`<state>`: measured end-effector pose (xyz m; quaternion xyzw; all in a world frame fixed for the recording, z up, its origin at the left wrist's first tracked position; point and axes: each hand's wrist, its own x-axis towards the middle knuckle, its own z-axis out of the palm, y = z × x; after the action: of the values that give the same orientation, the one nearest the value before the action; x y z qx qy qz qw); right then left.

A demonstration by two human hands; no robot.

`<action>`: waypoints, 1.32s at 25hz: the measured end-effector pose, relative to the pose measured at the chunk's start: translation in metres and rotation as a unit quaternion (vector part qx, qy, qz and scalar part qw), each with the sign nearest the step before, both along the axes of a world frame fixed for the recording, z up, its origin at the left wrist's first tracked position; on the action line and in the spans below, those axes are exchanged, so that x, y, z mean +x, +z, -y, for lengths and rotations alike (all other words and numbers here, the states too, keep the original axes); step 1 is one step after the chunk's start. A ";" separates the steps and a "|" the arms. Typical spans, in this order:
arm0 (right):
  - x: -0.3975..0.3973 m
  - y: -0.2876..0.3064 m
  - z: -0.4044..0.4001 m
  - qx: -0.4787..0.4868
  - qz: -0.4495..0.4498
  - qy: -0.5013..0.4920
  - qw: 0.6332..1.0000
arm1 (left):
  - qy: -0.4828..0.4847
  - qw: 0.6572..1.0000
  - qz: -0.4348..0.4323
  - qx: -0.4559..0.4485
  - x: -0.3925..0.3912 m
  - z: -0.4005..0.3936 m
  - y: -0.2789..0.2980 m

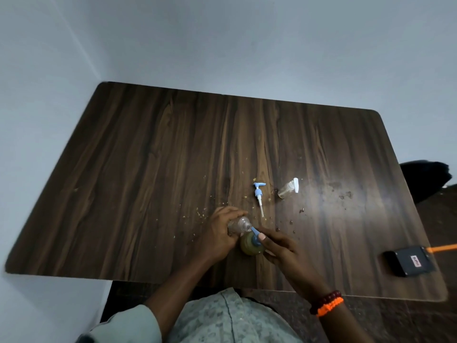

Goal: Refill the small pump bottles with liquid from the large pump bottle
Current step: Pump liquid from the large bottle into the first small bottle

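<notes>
Left hand point(218, 235) grips a small uncapped bottle point(239, 224) tilted at the large pump bottle's point(252, 245) nozzle; right hand point(280, 246) thumb presses its pump

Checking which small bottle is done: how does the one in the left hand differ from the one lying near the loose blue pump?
The held bottle has no pump, its neck open; the lying bottle has a white pump fitted. The held bottle is gripped by the left hand, tilted with its mouth at the large bottle's blue spout; the lying bottle rests on its side on the table, untouched. Both are small and clear.
</notes>
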<state>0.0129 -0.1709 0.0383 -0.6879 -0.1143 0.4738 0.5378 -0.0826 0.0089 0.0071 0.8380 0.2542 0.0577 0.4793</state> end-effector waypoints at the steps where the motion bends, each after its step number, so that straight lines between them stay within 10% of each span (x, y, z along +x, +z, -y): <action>1: 0.000 0.002 0.000 -0.003 -0.001 -0.009 1.000 | -0.006 1.000 0.000 0.007 0.001 0.001 0.002; 33: 0.001 0.000 -0.003 -0.052 -0.013 -0.087 0.995 | -0.022 1.000 0.018 0.003 0.000 0.011 0.013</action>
<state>0.0139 -0.1682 0.0378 -0.7159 -0.0217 0.4395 0.5421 -0.0824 -0.0020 0.0205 0.8437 0.2271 0.0629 0.4824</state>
